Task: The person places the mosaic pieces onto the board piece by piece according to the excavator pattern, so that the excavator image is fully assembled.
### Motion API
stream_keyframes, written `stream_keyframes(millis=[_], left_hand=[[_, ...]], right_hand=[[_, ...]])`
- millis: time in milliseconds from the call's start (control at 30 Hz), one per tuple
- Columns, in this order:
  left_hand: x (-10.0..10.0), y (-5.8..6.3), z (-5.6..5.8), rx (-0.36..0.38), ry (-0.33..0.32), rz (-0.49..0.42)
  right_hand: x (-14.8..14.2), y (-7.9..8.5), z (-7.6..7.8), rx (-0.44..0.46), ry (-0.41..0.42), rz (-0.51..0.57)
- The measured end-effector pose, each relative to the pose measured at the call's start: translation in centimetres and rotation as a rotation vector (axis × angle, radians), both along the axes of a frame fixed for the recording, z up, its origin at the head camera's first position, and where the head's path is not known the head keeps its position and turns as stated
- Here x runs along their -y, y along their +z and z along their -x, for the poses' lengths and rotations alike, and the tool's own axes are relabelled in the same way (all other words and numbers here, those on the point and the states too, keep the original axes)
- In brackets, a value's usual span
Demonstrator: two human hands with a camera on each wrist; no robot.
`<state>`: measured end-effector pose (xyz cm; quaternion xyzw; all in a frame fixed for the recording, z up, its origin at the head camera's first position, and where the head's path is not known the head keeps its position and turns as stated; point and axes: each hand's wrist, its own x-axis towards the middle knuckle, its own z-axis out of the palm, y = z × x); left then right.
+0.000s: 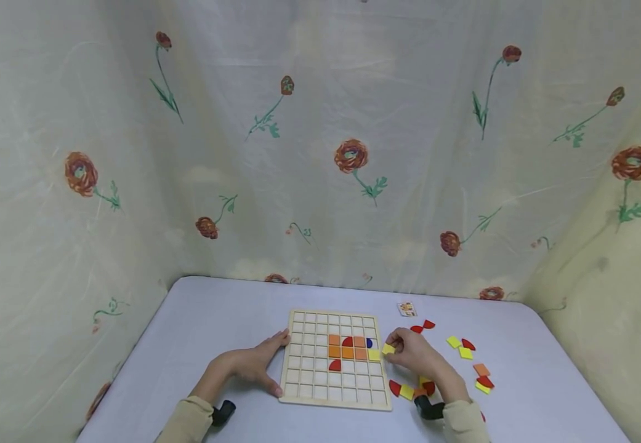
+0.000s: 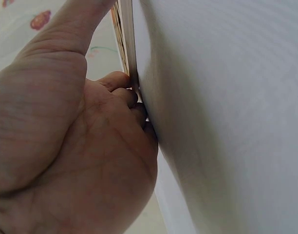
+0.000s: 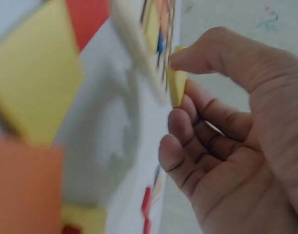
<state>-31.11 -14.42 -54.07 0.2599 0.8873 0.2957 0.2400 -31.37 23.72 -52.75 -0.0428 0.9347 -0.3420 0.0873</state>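
Observation:
A wooden grid board (image 1: 335, 404) lies on the table, with orange, red, blue and yellow pieces in several of its cells. My left hand (image 1: 249, 364) rests along the board's left edge, thumb at the near corner and fingertips farther up; the palm and thumb (image 2: 105, 146) fill much of the left wrist view. Just right of the board, my right hand (image 1: 415, 354) pinches a yellow square tile (image 3: 176, 85) between thumb and forefinger. That tile is held close to the board's right edge, beside a yellow tile (image 1: 374, 355) set in a cell.
Loose yellow, red and orange pieces lie right of the board, including an orange tile (image 1: 481, 370) and a red quarter-circle piece (image 1: 395, 387) near my right wrist. Behind them sits a small printed card (image 1: 407, 309). A flowered curtain (image 1: 320, 184) surrounds the white table (image 1: 226, 307).

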Motion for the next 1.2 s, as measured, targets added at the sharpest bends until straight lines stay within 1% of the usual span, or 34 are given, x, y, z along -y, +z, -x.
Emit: stream_keyframes(millis=[100,167,233,367,467,600,800,1000,1200], left_hand=[[0.0,0.0,0.0,0.001,-0.001,0.001],[0.0,0.0,0.0,0.003,-0.001,0.002],[0.0,0.0,0.0,0.004,0.000,0.003],[0.0,-0.1,0.1,0.007,0.001,0.005],[0.1,-0.2,0.2,0.004,-0.003,0.002],[0.1,-0.3,0.1,-0.007,-0.012,-0.003],[0.1,-0.2,0.1,-0.010,-0.007,0.007],[0.0,-0.1,0.0,-0.002,0.001,0.008],[-0.1,0.2,0.0,-0.001,0.004,0.018]], right_hand=[[1.2,0.7,-0.3,-0.029,0.035,0.012],[2.2,1.1,-0.6,-0.041,0.082,0.021],[3.1,1.4,-0.9,-0.052,0.148,0.017],[4.7,1.3,-1.4,-0.064,0.285,0.014],[5.5,0.9,-1.5,-0.054,0.340,0.022],[6.0,0.1,-1.4,-0.037,0.345,0.028],[6.1,-0.8,-1.1,-0.064,0.353,0.023],[6.0,-1.0,-1.1,-0.051,0.358,0.051],[5.9,-0.9,-1.0,-0.044,0.364,0.036]])
